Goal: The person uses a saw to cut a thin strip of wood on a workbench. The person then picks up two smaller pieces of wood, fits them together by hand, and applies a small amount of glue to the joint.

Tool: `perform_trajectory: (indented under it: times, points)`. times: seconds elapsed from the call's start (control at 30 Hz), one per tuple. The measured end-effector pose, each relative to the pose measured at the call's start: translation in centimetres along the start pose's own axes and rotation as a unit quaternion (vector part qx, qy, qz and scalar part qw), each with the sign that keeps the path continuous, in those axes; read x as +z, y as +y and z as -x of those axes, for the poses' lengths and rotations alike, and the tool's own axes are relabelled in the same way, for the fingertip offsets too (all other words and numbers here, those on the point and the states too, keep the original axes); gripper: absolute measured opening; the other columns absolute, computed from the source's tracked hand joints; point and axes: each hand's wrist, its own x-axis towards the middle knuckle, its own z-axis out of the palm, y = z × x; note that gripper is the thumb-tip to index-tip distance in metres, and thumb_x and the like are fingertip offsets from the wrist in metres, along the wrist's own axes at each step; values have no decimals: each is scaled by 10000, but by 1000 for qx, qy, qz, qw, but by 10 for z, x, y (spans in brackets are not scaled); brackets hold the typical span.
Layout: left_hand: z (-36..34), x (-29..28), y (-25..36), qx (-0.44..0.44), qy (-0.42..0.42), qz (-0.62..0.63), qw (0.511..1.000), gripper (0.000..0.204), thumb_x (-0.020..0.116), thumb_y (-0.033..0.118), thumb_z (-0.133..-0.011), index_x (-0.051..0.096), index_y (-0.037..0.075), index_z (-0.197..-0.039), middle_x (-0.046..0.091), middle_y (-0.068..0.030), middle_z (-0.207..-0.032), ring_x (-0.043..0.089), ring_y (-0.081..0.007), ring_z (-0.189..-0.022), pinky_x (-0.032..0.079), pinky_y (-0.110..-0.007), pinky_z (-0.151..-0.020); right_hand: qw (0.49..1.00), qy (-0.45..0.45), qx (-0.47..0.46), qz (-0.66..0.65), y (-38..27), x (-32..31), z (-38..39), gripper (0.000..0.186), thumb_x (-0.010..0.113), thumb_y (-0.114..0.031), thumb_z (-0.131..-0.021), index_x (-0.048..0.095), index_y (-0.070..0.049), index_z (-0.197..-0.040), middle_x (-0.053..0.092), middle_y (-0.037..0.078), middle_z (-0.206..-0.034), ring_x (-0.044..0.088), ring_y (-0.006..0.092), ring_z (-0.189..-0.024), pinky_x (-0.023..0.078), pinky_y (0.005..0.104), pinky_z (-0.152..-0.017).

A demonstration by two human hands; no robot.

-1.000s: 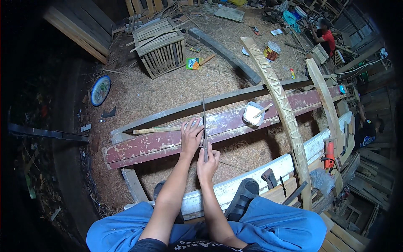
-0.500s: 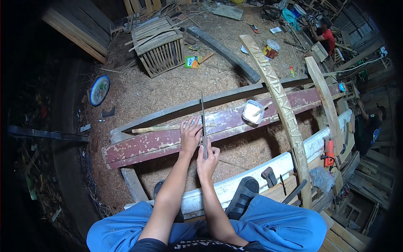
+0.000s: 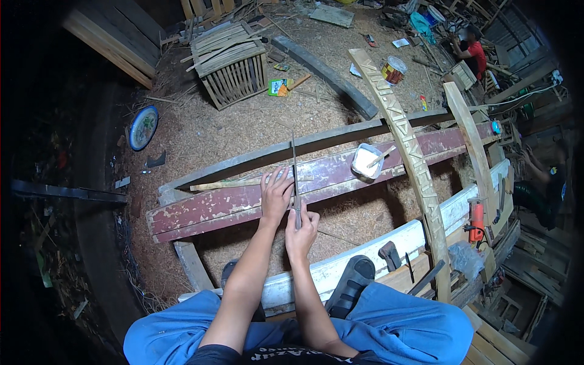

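Observation:
My right hand (image 3: 302, 230) is closed round the handle of a long, thin-bladed tool (image 3: 295, 176). Its blade is seen edge-on and points away from me, so I cannot tell whether it is a saw or a long knife. The blade crosses a pale wooden stick (image 3: 225, 185) lying along a maroon board (image 3: 231, 210) with flaking paint. Just left of the blade, my left hand (image 3: 277, 193) holds the stick down with its fingers over it. The contact between blade and stick is partly hidden by my fingers.
A white tub (image 3: 365, 160) with a stick in it stands on the board. Right of it, a carved beam (image 3: 406, 143) lies across. Near my sandal are a dark hammer-like head (image 3: 390, 254) and a red power tool (image 3: 476, 214). Another person (image 3: 550, 182) is at right; one in red (image 3: 474, 53) sits farther off.
Both my hands keep their places, and the blade has barely shifted. At the right edge, the other person's arms have moved. The whole view has tilted very slightly.

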Motion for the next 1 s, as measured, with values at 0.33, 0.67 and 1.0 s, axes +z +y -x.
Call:
perform_trajectory:
  times: [0.33, 0.67, 1.0]
  points:
    - [2, 1, 0, -12, -4, 22, 1000, 139, 701, 142, -885, 750, 73, -995, 667, -83, -1341, 522, -278, -1348, 287, -490, -1154, 999, -9, 27, -27, -10, -4, -2, 438, 673, -222, -939, 647, -43, -1337, 546, 187, -964, 575, 336, -893, 482, 437, -842]
    - [2, 1, -1, -8, 8, 2, 1000, 150, 704, 174, -884, 776, 88, -983, 674, -83, -1327, 519, -259, -1348, 292, -477, -1157, 1000, -3, 15, -26, -12, -2, -10, 435, 668, -218, -943, 649, -40, -1339, 553, 182, -954, 579, 326, -890, 481, 425, -848]
    - [1, 1, 1, -19, -3, 12, 1000, 156, 682, 201, -903, 770, 113, -997, 673, -69, -1330, 517, -242, -1353, 287, -471, -1164, 1000, 4, 11, -13, -11, -3, -4, 445, 675, -210, -929, 649, -43, -1341, 555, 194, -915, 579, 336, -894, 482, 446, -845]
